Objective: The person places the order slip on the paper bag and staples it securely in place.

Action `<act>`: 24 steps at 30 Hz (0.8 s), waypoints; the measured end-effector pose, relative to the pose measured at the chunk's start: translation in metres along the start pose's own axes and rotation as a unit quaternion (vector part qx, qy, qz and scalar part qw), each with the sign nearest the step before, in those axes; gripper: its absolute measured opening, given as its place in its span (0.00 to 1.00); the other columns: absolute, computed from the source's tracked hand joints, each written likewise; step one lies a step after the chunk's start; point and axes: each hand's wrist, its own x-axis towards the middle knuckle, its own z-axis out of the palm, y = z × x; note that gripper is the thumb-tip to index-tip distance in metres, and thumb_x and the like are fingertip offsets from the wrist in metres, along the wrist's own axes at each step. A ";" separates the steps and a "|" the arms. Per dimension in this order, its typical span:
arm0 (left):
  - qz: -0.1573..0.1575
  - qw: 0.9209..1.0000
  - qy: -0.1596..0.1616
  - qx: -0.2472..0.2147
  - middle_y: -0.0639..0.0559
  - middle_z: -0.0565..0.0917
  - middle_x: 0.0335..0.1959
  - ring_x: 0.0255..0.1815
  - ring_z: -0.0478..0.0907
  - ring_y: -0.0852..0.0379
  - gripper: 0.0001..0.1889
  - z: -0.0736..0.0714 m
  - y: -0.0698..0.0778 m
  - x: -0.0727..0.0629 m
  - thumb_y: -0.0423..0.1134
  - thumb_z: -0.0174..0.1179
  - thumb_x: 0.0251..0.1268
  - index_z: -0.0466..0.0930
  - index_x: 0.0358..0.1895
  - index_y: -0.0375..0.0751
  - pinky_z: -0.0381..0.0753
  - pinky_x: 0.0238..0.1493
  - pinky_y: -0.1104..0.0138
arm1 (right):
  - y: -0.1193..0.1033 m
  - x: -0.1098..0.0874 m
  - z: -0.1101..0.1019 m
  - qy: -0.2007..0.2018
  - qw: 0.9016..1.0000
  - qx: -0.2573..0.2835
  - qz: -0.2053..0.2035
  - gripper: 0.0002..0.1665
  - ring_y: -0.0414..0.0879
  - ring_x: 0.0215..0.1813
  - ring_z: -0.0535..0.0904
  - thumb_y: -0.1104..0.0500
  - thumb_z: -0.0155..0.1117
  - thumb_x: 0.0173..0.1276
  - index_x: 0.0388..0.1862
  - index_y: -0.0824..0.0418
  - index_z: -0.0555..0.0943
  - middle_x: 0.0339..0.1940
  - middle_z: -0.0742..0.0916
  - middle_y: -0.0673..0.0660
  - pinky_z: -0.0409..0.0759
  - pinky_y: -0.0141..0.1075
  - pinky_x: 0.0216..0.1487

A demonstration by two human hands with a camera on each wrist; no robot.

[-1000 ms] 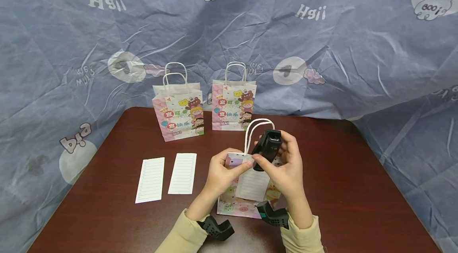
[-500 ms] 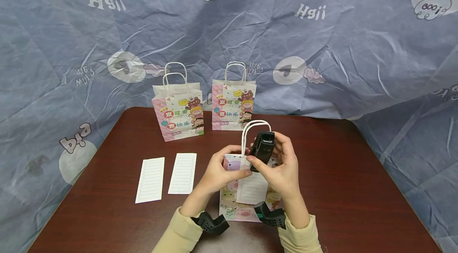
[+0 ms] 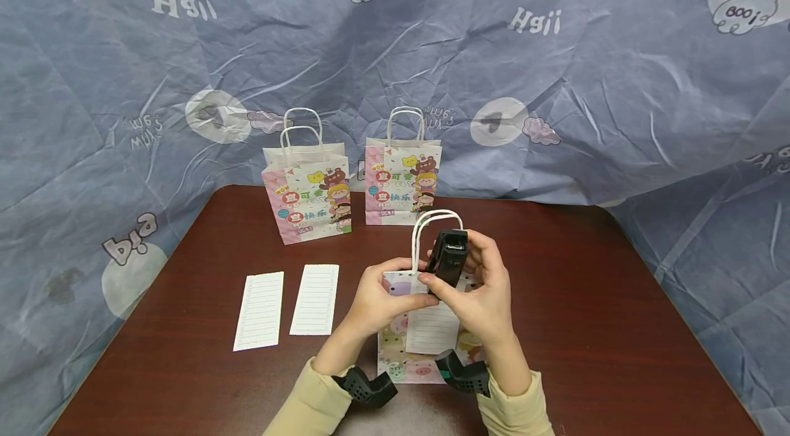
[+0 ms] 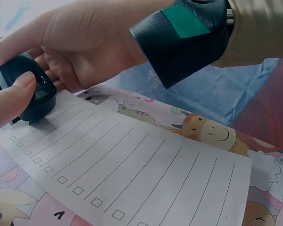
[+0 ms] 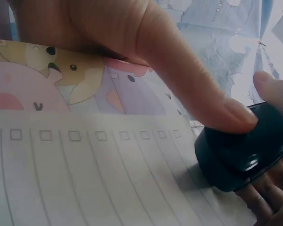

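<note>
A paper bag with a cartoon-animal print [image 3: 395,354] and white rope handles [image 3: 418,237] stands before the person. A white lined checklist slip [image 3: 432,330] lies against its front, up to the top edge. My right hand [image 3: 487,292] holds a black stapler [image 3: 449,254] over the top edge of slip and bag. My left hand [image 3: 379,299] grips the bag's upper left edge, fingers behind it, thumb in front. In the left wrist view, a thumb presses on the stapler [image 4: 40,101] where it meets the slip. The stapler's head [image 5: 245,150] covers the slip's corner in the right wrist view.
Two more checklist slips [image 3: 259,311] lie on the dark wooden table [image 3: 592,326], to the left. At the back stand two pink-and-white paper bags [image 3: 308,196] with upright handles. Behind the table hangs a blue printed cloth [image 3: 308,52].
Both hands, the bag and the stapler have shifted slightly left and toward the person. The stapler has turned more upright, and the hold on both things continues.
</note>
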 end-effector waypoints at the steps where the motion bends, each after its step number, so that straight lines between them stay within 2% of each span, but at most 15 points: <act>1: 0.000 1.000 0.000 0.002 0.40 0.84 0.42 0.46 0.78 0.57 0.20 0.000 0.005 0.000 0.24 0.72 0.42 0.81 0.44 0.31 0.75 0.49 0.63 | 0.000 0.000 0.000 0.001 1.000 0.004 -0.003 0.39 0.44 0.40 0.84 0.74 0.76 0.42 0.54 0.75 0.69 0.35 0.85 0.66 0.79 0.29 0.39; 3: -0.002 1.000 0.001 0.005 0.36 0.83 0.41 0.44 0.78 0.60 0.19 0.001 0.014 0.001 0.21 0.71 0.41 0.80 0.43 0.27 0.77 0.45 0.65 | 0.001 0.001 0.000 0.002 1.000 0.005 -0.008 0.40 0.44 0.40 0.84 0.73 0.77 0.41 0.54 0.75 0.70 0.35 0.86 0.64 0.79 0.29 0.39; 8: -0.007 1.000 0.007 0.003 0.36 0.83 0.38 0.36 0.77 0.64 0.19 0.001 0.013 0.000 0.21 0.70 0.42 0.80 0.43 0.26 0.78 0.34 0.69 | 0.006 0.000 -0.002 -0.002 1.000 0.001 -0.031 0.43 0.42 0.47 0.82 0.62 0.78 0.47 0.59 0.78 0.68 0.46 0.85 0.58 0.78 0.28 0.43; 12: -0.015 1.000 0.016 0.002 0.36 0.83 0.39 0.36 0.78 0.63 0.19 0.001 0.013 0.000 0.21 0.70 0.42 0.80 0.43 0.26 0.78 0.36 0.69 | 0.009 0.001 -0.003 0.007 0.998 -0.004 -0.067 0.44 0.43 0.51 0.80 0.53 0.73 0.54 0.60 0.81 0.67 0.55 0.81 0.61 0.78 0.28 0.45; 18: -0.023 0.999 0.032 0.006 0.37 0.83 0.41 0.40 0.78 0.61 0.19 -0.001 0.012 0.001 0.21 0.71 0.41 0.80 0.42 0.26 0.76 0.39 0.69 | 0.012 0.005 -0.005 0.079 0.988 0.008 -0.129 0.39 0.48 0.50 0.81 0.56 0.74 0.54 0.53 0.83 0.70 0.50 0.83 0.66 0.77 0.36 0.50; 20: -0.024 0.999 0.035 0.006 0.37 0.83 0.41 0.40 0.77 0.61 0.19 -0.001 0.012 0.001 0.21 0.70 0.41 0.80 0.42 0.26 0.76 0.38 0.69 | 0.013 0.006 -0.008 0.092 0.987 0.021 -0.130 0.38 0.50 0.50 0.81 0.57 0.75 0.52 0.52 0.83 0.70 0.48 0.83 0.66 0.77 0.38 0.51; 24: -0.027 0.999 0.037 0.008 0.37 0.84 0.41 0.42 0.77 0.62 0.19 -0.003 0.012 0.001 0.21 0.70 0.41 0.81 0.43 0.27 0.75 0.39 0.69 | 0.017 0.007 -0.014 0.094 0.990 0.014 -0.102 0.41 0.50 0.51 0.80 0.55 0.76 0.50 0.52 0.82 0.70 0.48 0.83 0.63 0.75 0.39 0.52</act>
